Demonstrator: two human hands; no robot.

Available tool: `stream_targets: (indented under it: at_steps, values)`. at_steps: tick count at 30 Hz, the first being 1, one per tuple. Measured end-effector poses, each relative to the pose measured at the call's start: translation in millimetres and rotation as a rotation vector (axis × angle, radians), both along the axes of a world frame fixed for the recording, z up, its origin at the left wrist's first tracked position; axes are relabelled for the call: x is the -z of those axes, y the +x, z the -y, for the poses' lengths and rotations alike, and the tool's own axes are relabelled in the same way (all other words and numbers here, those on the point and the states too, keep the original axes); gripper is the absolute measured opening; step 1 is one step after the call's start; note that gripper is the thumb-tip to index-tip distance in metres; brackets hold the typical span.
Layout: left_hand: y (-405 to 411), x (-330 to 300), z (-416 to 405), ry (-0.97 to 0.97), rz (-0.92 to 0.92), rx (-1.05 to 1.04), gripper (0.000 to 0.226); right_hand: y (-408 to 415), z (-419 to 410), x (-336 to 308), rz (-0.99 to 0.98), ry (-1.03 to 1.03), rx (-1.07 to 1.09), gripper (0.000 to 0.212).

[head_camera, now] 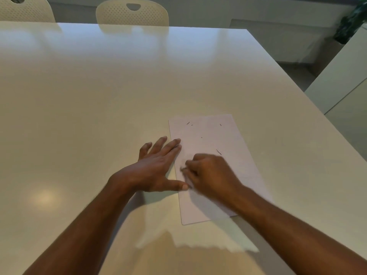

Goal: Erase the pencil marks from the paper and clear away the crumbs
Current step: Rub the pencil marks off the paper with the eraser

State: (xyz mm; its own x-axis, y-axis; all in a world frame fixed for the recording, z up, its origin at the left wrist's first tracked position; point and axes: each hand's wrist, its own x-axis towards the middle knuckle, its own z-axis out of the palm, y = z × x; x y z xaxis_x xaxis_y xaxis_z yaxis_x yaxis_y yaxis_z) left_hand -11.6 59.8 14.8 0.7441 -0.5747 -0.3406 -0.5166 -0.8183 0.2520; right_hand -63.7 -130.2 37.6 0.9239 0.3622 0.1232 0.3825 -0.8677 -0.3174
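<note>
A white sheet of paper (210,135) lies on the table, right of centre. Several thin dark eraser crumbs (218,152) are scattered over its upper half. My left hand (156,169) lies flat with fingers spread, pressing on the paper's left edge, its thumb stretched toward my other hand. My right hand (210,175) is curled over the middle of the sheet and blurred by motion. A small pale object that looks like an eraser (183,169) shows at its fingertips, mostly hidden by the fingers.
The wide cream table (99,106) extends far to the left and back. Two perforated cream chairs (132,12) stand behind its far edge. A white cabinet (345,80) and a plant (351,22) sit beyond the table's right edge.
</note>
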Motion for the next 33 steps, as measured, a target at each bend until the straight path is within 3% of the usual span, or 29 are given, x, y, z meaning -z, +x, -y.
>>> stream_targets:
  at_steps: [4,9,14,19,24,29,33]
  values:
    - [-1.4,-1.5,0.3,-0.005,-0.008,-0.009,0.116,27.2,20.0,2.1,0.110,-0.042,0.211,0.028]
    - [-0.5,-1.0,-0.1,-0.006,-0.010,-0.006,0.117,-4.2,-2.8,-1.3,-0.035,-0.024,-0.038,0.033]
    - [-2.0,-2.2,0.8,-0.002,-0.019,-0.016,0.116,24.7,20.6,-0.7,0.108,-0.064,0.201,0.029]
    - [-1.8,-2.7,-0.1,-0.007,-0.009,-0.003,0.114,-9.1,-3.8,-4.4,-0.058,-0.034,-0.056,0.028]
    - [-2.2,-1.6,-0.1,-0.011,-0.003,-0.008,0.115,25.3,31.3,-1.2,0.109,-0.105,0.237,0.026]
    - [-1.5,-1.3,0.4,-0.004,-0.014,-0.009,0.118,-13.9,2.0,-5.2,-0.015,-0.038,0.006,0.031]
    - [-1.5,-1.1,0.1,-0.002,-0.007,-0.012,0.116,24.7,35.9,-3.4,0.084,-0.144,0.240,0.030]
